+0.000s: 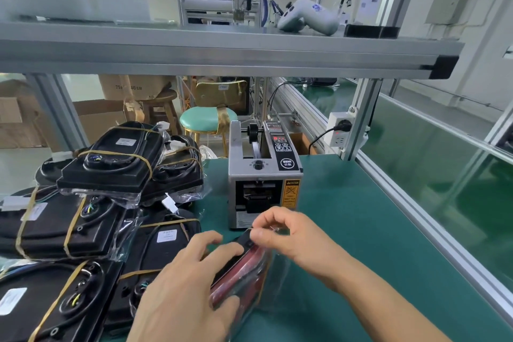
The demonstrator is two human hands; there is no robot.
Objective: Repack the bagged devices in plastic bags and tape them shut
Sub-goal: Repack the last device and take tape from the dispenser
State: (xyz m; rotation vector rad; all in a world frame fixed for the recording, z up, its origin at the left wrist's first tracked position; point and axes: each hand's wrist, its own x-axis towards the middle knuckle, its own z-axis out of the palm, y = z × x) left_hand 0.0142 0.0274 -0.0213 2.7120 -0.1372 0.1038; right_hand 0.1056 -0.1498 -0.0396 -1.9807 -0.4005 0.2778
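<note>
Leftward first: pile of bagged devices [83, 203], black housings banded with tan straps, fills the lower left of the frame, stacked and overlapping on the green bench mat [361, 230].

Lower centre: left hand [191, 283] wraps the device being packed [238, 266], a black-and-red unit standing on edge inside a clear plastic bag [273, 280]; fingers curl over the top edge, thumb presses the red side. Firm hold, steadying.

Just right of it: right hand [280, 230] pinches something small at the unit's far top corner, thumb and forefinger close together. Likely the bag's mouth or a strip of clear tape; cannot tell which.

Centre, just behind the hands: automatic tape dispenser [263, 175], outlet facing the worker.

Judgement on doing the step well: keep the left hand clamped so the unit does not tip; fold the bag's slack flat against the housing before any tape lands; press the strip from the middle outward so no wrinkle lifts. Loose film on the right side looks likely to bunch.
</note>
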